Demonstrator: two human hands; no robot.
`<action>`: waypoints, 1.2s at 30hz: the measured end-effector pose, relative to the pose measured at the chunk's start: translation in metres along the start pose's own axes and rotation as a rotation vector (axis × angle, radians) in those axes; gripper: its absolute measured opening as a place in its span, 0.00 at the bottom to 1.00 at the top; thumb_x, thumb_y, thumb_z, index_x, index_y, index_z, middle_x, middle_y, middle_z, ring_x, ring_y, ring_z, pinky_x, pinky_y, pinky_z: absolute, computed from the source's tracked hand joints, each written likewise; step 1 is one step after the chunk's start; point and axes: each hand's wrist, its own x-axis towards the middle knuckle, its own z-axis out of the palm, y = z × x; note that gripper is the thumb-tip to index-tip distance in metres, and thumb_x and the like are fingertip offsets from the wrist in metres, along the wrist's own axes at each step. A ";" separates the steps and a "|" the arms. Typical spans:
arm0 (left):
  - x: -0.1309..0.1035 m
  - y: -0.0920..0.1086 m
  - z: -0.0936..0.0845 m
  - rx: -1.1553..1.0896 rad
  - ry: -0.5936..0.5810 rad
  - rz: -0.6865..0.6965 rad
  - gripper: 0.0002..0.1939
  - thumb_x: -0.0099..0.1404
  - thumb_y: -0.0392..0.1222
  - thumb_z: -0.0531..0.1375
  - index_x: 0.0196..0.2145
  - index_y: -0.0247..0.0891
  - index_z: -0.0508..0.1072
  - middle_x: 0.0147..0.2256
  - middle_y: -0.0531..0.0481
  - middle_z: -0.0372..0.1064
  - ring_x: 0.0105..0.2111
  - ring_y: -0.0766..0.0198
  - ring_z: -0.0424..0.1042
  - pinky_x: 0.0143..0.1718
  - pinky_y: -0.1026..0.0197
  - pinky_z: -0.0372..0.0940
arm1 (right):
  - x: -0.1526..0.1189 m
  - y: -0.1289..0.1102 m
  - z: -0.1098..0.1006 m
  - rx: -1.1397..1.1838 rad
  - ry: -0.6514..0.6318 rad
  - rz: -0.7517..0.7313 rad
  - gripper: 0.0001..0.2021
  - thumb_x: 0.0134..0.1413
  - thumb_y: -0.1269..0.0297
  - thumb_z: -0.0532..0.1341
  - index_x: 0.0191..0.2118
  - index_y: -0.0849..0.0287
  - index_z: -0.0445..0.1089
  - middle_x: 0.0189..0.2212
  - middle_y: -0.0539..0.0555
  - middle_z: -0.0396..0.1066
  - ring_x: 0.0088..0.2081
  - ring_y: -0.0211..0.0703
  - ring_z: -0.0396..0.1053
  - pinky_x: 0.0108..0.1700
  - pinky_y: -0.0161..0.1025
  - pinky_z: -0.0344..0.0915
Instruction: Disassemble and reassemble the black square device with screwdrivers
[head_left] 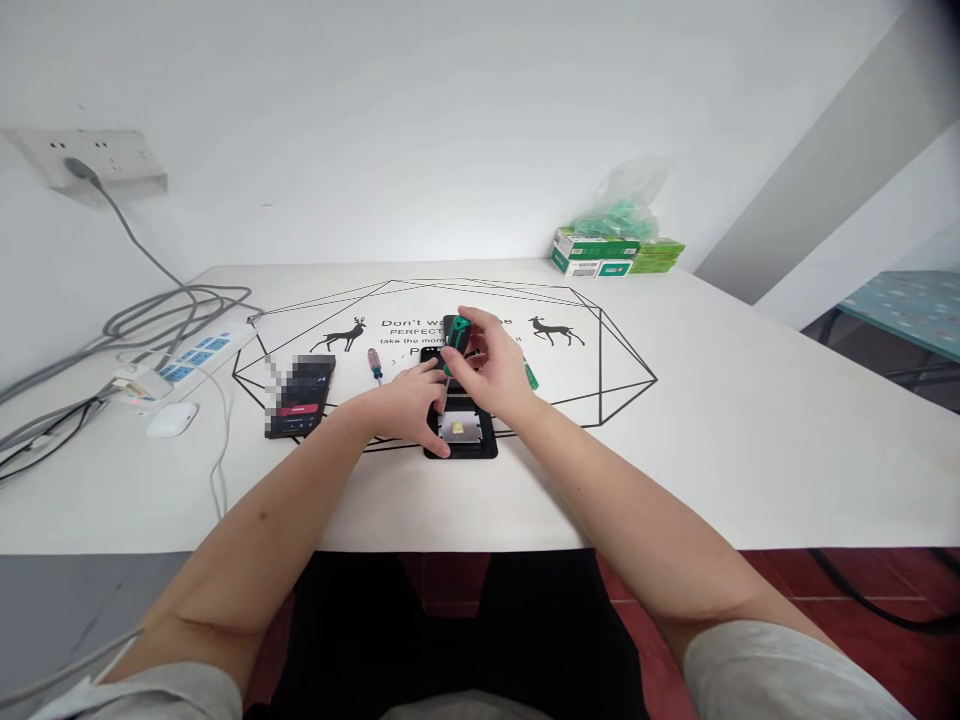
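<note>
A black rectangular device (489, 446) lies on the table in front of me, with a silvery plate (471, 428) and a small yellowish square (457, 427) set in its near part. My left hand (409, 405) holds it from the left, thumb at the near edge and fingers reaching across. In my right hand (491, 365) is a green and black screwdriver (459, 330), gripped by its handle and tilted. Its shaft points down at the left side of the device, close to my left fingers; where the tip meets it is hidden.
Left of the device are a second screwdriver (375, 362), tiny loose bits, a phone (304, 395), a white case (173, 419) and a power strip (199, 358) with cables. Green-and-white boxes (600, 250) under a plastic bag stand at the back right. A green piece (531, 375) shows beside my right hand.
</note>
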 end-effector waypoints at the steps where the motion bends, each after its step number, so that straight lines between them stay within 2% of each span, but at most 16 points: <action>1: 0.001 -0.002 0.001 -0.007 0.009 0.004 0.33 0.54 0.66 0.77 0.52 0.47 0.82 0.72 0.43 0.66 0.79 0.29 0.48 0.75 0.36 0.56 | -0.002 0.001 0.002 -0.010 -0.006 -0.032 0.26 0.68 0.53 0.64 0.67 0.51 0.65 0.55 0.60 0.78 0.44 0.50 0.80 0.51 0.54 0.85; 2: 0.001 -0.004 0.003 -0.014 0.017 0.004 0.41 0.52 0.66 0.78 0.60 0.48 0.79 0.75 0.42 0.62 0.79 0.29 0.47 0.76 0.36 0.54 | -0.003 0.002 0.003 -0.020 -0.015 -0.059 0.26 0.69 0.52 0.64 0.67 0.51 0.65 0.56 0.60 0.78 0.44 0.50 0.80 0.50 0.54 0.85; 4: 0.003 -0.010 0.007 -0.027 0.026 -0.006 0.61 0.50 0.68 0.78 0.76 0.48 0.64 0.81 0.41 0.47 0.81 0.28 0.39 0.78 0.34 0.49 | -0.004 0.004 0.004 -0.040 -0.039 -0.095 0.25 0.70 0.52 0.63 0.68 0.50 0.65 0.56 0.61 0.78 0.43 0.51 0.80 0.49 0.55 0.86; 5: 0.004 -0.013 0.009 -0.029 0.024 -0.014 0.68 0.49 0.70 0.77 0.80 0.49 0.56 0.83 0.41 0.41 0.82 0.28 0.35 0.78 0.33 0.46 | -0.004 0.005 0.004 -0.048 -0.050 -0.106 0.25 0.71 0.52 0.63 0.69 0.50 0.65 0.56 0.61 0.78 0.43 0.51 0.79 0.48 0.55 0.86; 7: 0.005 -0.020 0.014 -0.027 -0.005 -0.024 0.74 0.51 0.73 0.75 0.84 0.51 0.43 0.84 0.41 0.34 0.82 0.27 0.28 0.78 0.30 0.42 | -0.004 0.007 0.005 -0.057 -0.059 -0.115 0.25 0.71 0.52 0.63 0.69 0.49 0.65 0.54 0.61 0.78 0.43 0.52 0.79 0.47 0.55 0.86; 10: 0.006 -0.027 0.018 -0.033 -0.056 -0.034 0.75 0.54 0.77 0.72 0.84 0.52 0.37 0.84 0.40 0.28 0.82 0.25 0.25 0.78 0.27 0.42 | -0.005 0.008 0.006 -0.061 -0.055 -0.126 0.25 0.71 0.53 0.63 0.69 0.49 0.65 0.53 0.60 0.78 0.42 0.51 0.79 0.46 0.54 0.87; 13: 0.007 -0.026 0.018 -0.045 -0.085 -0.047 0.75 0.54 0.78 0.72 0.84 0.53 0.37 0.84 0.40 0.23 0.81 0.23 0.24 0.77 0.26 0.42 | -0.006 0.007 0.006 -0.055 -0.061 -0.151 0.25 0.72 0.53 0.63 0.70 0.49 0.65 0.52 0.60 0.78 0.42 0.51 0.78 0.46 0.54 0.87; 16: 0.008 -0.022 0.017 -0.036 -0.105 -0.081 0.75 0.53 0.77 0.73 0.84 0.54 0.38 0.84 0.42 0.20 0.80 0.18 0.21 0.77 0.22 0.39 | -0.006 0.005 0.005 -0.051 -0.081 -0.157 0.25 0.73 0.52 0.62 0.70 0.49 0.64 0.52 0.60 0.78 0.42 0.51 0.78 0.46 0.54 0.86; 19: 0.009 -0.022 0.017 -0.046 -0.117 -0.097 0.76 0.53 0.77 0.73 0.85 0.54 0.37 0.84 0.43 0.22 0.80 0.17 0.21 0.77 0.22 0.38 | -0.006 0.005 0.005 -0.053 -0.098 -0.161 0.26 0.73 0.51 0.62 0.71 0.48 0.64 0.53 0.60 0.78 0.42 0.51 0.78 0.43 0.53 0.86; 23: 0.010 -0.025 0.020 -0.053 -0.113 -0.076 0.75 0.53 0.78 0.72 0.84 0.55 0.37 0.84 0.43 0.25 0.81 0.21 0.24 0.78 0.24 0.38 | -0.007 0.007 0.005 -0.068 -0.085 -0.173 0.26 0.73 0.53 0.62 0.71 0.48 0.63 0.53 0.60 0.78 0.42 0.51 0.78 0.42 0.53 0.86; 29: 0.009 -0.025 0.018 -0.051 -0.113 -0.092 0.75 0.53 0.78 0.73 0.85 0.52 0.39 0.84 0.42 0.26 0.81 0.20 0.28 0.77 0.27 0.45 | -0.007 0.008 0.005 -0.068 -0.114 -0.214 0.26 0.74 0.52 0.61 0.72 0.46 0.62 0.53 0.59 0.77 0.41 0.50 0.78 0.40 0.51 0.86; 33: 0.009 -0.024 0.017 -0.037 -0.107 -0.074 0.75 0.54 0.79 0.72 0.84 0.52 0.39 0.84 0.43 0.25 0.81 0.21 0.26 0.78 0.27 0.40 | -0.007 0.009 0.004 -0.062 -0.078 -0.214 0.26 0.74 0.51 0.61 0.72 0.46 0.62 0.53 0.60 0.77 0.41 0.50 0.78 0.41 0.50 0.86; 36: 0.010 -0.024 0.018 -0.036 -0.112 -0.072 0.74 0.55 0.78 0.71 0.84 0.54 0.39 0.84 0.44 0.23 0.81 0.21 0.27 0.78 0.27 0.41 | -0.006 0.009 0.004 -0.056 -0.087 -0.179 0.26 0.73 0.51 0.62 0.72 0.46 0.63 0.53 0.60 0.77 0.41 0.51 0.79 0.42 0.52 0.86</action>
